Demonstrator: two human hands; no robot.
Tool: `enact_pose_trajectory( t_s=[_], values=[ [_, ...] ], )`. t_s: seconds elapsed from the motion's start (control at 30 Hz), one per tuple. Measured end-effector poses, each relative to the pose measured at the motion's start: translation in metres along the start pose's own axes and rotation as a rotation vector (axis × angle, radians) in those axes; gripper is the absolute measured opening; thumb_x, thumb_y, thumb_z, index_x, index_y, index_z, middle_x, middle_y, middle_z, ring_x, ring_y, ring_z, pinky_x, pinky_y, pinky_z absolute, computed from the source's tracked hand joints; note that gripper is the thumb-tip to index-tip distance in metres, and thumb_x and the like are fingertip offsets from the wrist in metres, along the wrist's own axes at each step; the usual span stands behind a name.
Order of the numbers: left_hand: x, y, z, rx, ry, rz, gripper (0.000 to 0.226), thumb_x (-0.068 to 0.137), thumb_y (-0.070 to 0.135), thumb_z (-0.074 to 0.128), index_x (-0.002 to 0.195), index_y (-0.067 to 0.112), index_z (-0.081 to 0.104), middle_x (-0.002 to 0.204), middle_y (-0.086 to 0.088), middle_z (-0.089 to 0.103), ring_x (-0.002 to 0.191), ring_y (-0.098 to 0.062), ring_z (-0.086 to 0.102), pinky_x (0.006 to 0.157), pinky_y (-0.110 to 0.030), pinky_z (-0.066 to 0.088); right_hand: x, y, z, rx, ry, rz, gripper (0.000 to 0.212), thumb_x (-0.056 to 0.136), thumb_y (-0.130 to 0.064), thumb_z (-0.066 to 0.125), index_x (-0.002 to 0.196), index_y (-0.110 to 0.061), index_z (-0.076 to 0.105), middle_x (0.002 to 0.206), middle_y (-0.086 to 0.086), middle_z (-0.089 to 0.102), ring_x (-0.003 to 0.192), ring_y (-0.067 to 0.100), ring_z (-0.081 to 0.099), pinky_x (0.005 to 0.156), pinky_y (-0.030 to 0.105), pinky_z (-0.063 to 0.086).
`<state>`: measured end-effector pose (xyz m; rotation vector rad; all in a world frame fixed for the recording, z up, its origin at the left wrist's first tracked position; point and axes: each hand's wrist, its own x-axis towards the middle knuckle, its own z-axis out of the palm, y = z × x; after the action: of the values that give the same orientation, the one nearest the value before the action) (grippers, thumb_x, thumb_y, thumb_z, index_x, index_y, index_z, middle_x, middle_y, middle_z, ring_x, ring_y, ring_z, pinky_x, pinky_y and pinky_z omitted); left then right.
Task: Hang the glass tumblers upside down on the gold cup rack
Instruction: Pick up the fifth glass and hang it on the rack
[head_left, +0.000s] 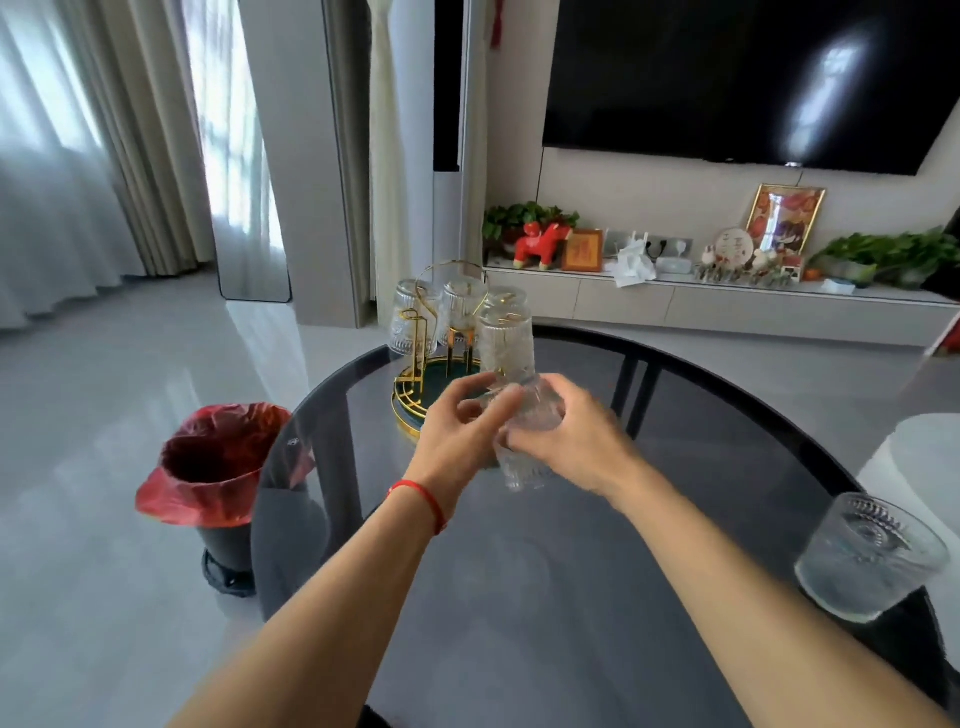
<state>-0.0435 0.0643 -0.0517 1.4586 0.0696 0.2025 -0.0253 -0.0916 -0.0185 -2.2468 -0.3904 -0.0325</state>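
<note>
The gold cup rack stands on a round green tray at the far side of the dark glass table. Three ribbed glass tumblers hang upside down on it: one at the left, one at the back, one at the front right. Just in front of the rack, both my hands hold another clear tumbler above the table. My right hand wraps its side; my left hand touches it with its fingertips. One more tumbler rests near the table's right edge.
A bin with a red bag stands on the floor left of the table. Behind the table runs a low white cabinet with ornaments, under a wall-mounted television. A white rounded object sits at the right.
</note>
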Motion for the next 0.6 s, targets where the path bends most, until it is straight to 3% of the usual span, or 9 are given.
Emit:
enact_pose_trajectory(
  t_s=[0.07, 0.1, 0.17, 0.23, 0.33, 0.43, 0.53, 0.6],
  values=[
    [0.014, -0.008, -0.013, 0.061, 0.031, -0.018, 0.045, 0.096, 0.055, 0.048, 0.131, 0.028, 0.058, 0.122, -0.002, 0.073, 0.108, -0.02, 0.07, 0.086, -0.037, 0.058, 0.02, -0.01, 0.002, 0.01, 0.066, -0.023, 0.077, 0.06, -0.065, 0.079, 0.127, -0.036, 0.055, 0.114, -0.011, 0.071, 0.103, 0.017, 0.068, 0.087, 0.043, 0.059],
    [0.019, -0.016, -0.021, 0.199, 0.05, -0.006, 0.044, 0.101, 0.049, 0.04, 0.138, 0.03, 0.053, 0.136, -0.003, 0.065, 0.122, -0.023, 0.063, 0.1, -0.041, 0.052, 0.03, -0.016, 0.002, 0.043, 0.085, -0.034, 0.078, 0.059, -0.064, 0.079, 0.127, -0.034, 0.053, 0.114, -0.009, 0.07, 0.103, 0.018, 0.068, 0.087, 0.045, 0.059],
    [0.026, -0.035, -0.032, 0.608, 0.046, 0.057, 0.048, 0.103, 0.039, 0.039, 0.151, 0.031, 0.041, 0.153, -0.005, 0.049, 0.139, -0.026, 0.046, 0.115, -0.046, 0.039, 0.047, -0.03, 0.0, 0.174, 0.125, -0.066, 0.085, 0.057, -0.064, 0.081, 0.129, -0.03, 0.049, 0.117, -0.005, 0.068, 0.106, 0.019, 0.068, 0.091, 0.05, 0.059],
    [0.03, -0.05, -0.036, 0.863, -0.031, 0.058, 0.058, 0.101, 0.035, 0.046, 0.156, 0.032, 0.031, 0.164, -0.005, 0.033, 0.152, -0.026, 0.024, 0.125, -0.048, 0.023, 0.065, -0.049, 0.0, 0.294, 0.165, -0.123, 0.089, 0.058, -0.062, 0.084, 0.132, -0.028, 0.048, 0.12, -0.009, 0.063, 0.111, 0.018, 0.065, 0.094, 0.05, 0.059],
    [0.035, -0.063, -0.037, 1.073, -0.058, 0.094, 0.073, 0.093, 0.031, 0.057, 0.159, 0.027, 0.026, 0.168, -0.001, 0.023, 0.155, -0.023, 0.007, 0.125, -0.04, 0.014, 0.094, -0.077, 0.002, 0.369, 0.233, -0.211, 0.093, 0.064, -0.057, 0.086, 0.144, -0.029, 0.048, 0.132, -0.007, 0.056, 0.116, 0.01, 0.057, 0.096, 0.042, 0.055],
    [0.041, -0.064, -0.037, 1.1, -0.036, 0.094, 0.076, 0.09, 0.027, 0.059, 0.159, 0.023, 0.026, 0.168, 0.001, 0.022, 0.156, -0.022, 0.006, 0.124, -0.04, 0.019, 0.127, -0.098, 0.006, 0.412, 0.255, -0.241, 0.093, 0.07, -0.048, 0.088, 0.152, -0.029, 0.046, 0.149, 0.006, 0.051, 0.133, 0.02, 0.049, 0.104, 0.044, 0.052],
    [0.04, -0.062, -0.036, 1.17, -0.069, 0.069, 0.079, 0.09, 0.025, 0.057, 0.16, 0.023, 0.02, 0.17, 0.001, 0.015, 0.157, -0.022, 0.001, 0.124, -0.043, 0.022, 0.154, -0.109, 0.017, 0.358, 0.273, -0.229, 0.088, 0.071, -0.04, 0.091, 0.147, -0.023, 0.049, 0.144, 0.005, 0.05, 0.127, 0.02, 0.048, 0.095, 0.035, 0.05],
    [0.039, -0.061, -0.036, 1.217, -0.099, 0.065, 0.081, 0.091, 0.024, 0.057, 0.161, 0.023, 0.016, 0.171, 0.0, 0.01, 0.157, -0.024, -0.001, 0.125, -0.047, 0.024, 0.166, -0.109, 0.028, 0.305, 0.255, -0.21, 0.087, 0.071, -0.036, 0.092, 0.144, -0.019, 0.048, 0.137, 0.004, 0.051, 0.122, 0.021, 0.051, 0.097, 0.038, 0.052]
  ],
)
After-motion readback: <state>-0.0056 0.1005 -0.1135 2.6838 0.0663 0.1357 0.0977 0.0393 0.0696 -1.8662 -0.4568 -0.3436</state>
